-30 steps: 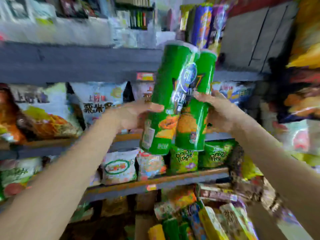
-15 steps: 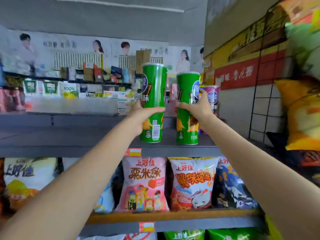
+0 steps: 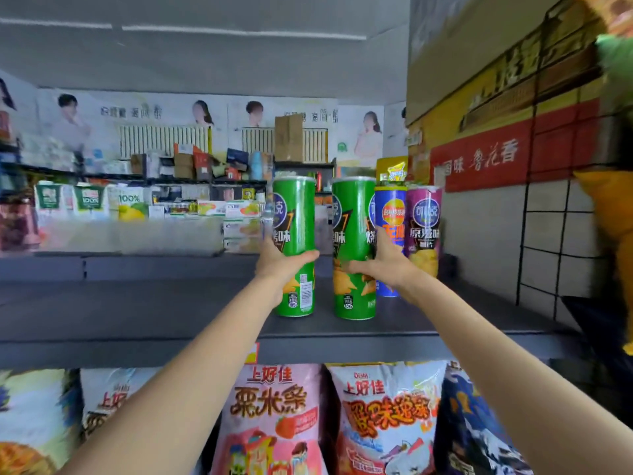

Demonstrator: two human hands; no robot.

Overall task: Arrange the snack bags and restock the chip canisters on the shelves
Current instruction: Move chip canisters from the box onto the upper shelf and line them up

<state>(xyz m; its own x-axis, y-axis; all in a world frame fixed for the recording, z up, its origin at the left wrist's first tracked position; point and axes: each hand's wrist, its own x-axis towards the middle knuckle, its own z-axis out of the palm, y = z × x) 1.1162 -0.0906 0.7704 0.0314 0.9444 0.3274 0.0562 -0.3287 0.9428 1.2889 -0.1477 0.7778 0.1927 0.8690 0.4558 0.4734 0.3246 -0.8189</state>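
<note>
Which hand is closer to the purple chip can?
The right. The right hand grips a green canister just left of the blue canister, which stands beside the purple canister. The left hand grips the other green canister, farther left.

The right hand (image 3: 383,265) hides the blue canister's (image 3: 390,217) lower label; left shelf goods blur.

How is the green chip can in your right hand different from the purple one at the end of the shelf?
The right green canister is green; the purple canister is purple. The right hand grips the green one, while no hand touches the purple one. The green one stands nearer the front edge of the top shelf; the purple one sits further back, right of the blue canister. Both are tall, upright chip tubes with chips pictured low on the label.
</note>
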